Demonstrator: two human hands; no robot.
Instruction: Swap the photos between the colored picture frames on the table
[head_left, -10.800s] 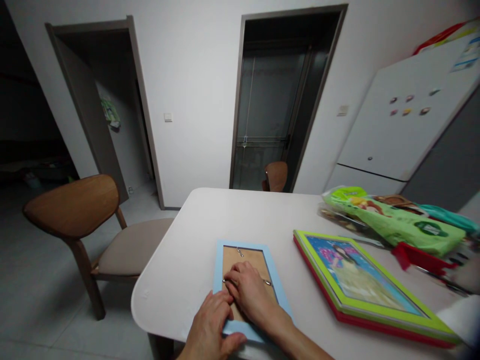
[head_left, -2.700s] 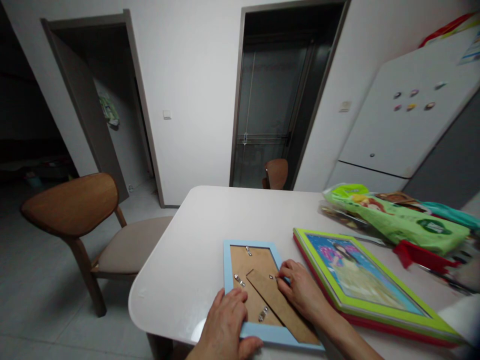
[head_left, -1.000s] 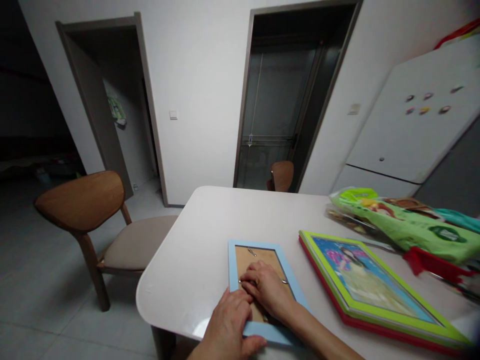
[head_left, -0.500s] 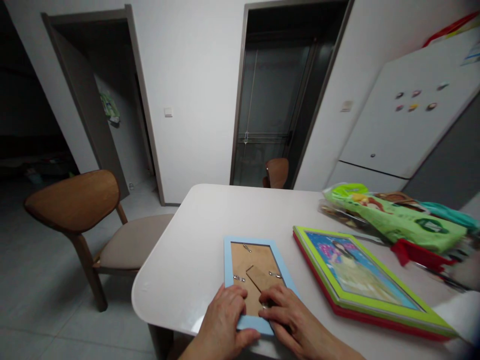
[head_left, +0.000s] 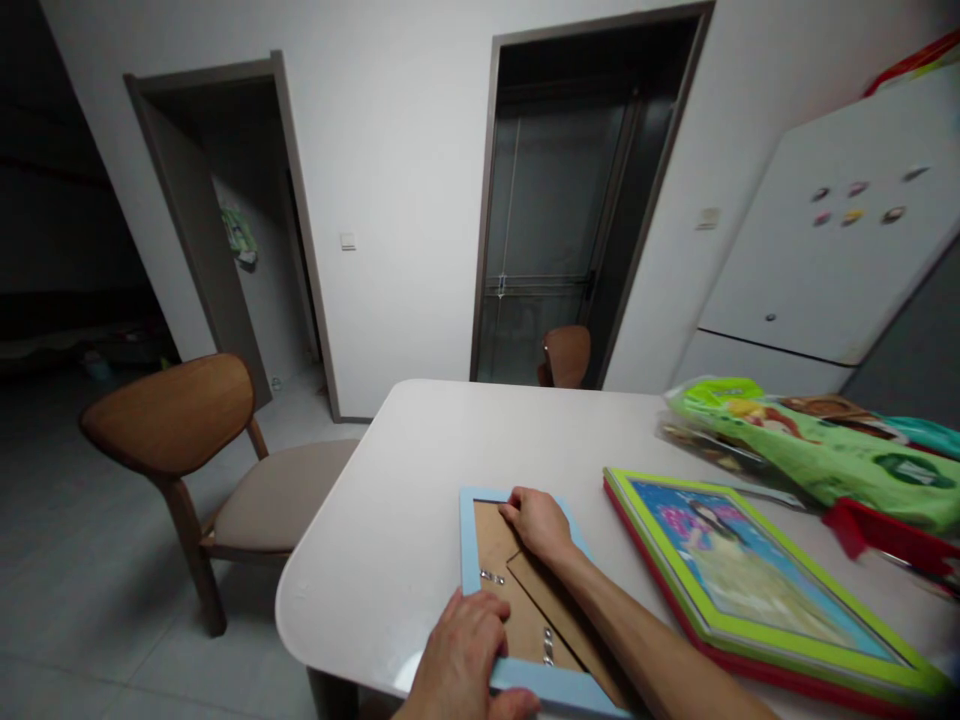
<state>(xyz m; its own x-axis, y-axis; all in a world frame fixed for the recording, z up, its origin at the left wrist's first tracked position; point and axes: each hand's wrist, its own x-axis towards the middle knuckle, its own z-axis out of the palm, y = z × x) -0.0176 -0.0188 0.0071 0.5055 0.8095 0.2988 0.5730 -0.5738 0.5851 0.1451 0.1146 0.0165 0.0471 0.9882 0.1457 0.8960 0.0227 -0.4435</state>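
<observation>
A light-blue picture frame [head_left: 469, 540] lies face down on the white table, its brown backing board [head_left: 491, 530] upward. My left hand [head_left: 461, 650] grips the frame's near left corner, fingers bent over the side and thumb at the near edge. At the far end, my right hand [head_left: 538, 520] is closed, its fingertips on the spot of the far metal clip, which they hide. A left clip [head_left: 492, 577] and a near clip [head_left: 548, 645] show on the board. My right forearm covers the frame's right side and part of the stand leg [head_left: 544, 605].
Right of the frame lies a stack of picture frames, a green one [head_left: 705, 610] with a princess picture on top. Behind it are a green plastic bag [head_left: 832, 445] and a red-handled tool [head_left: 892, 535]. A wooden chair [head_left: 172, 410] stands left of the table [head_left: 420, 440].
My right hand has moved from the near clip to the far end of the frame. The near clip now shows, pointing lengthwise. My left hand keeps its hold. The view has shifted slightly.
</observation>
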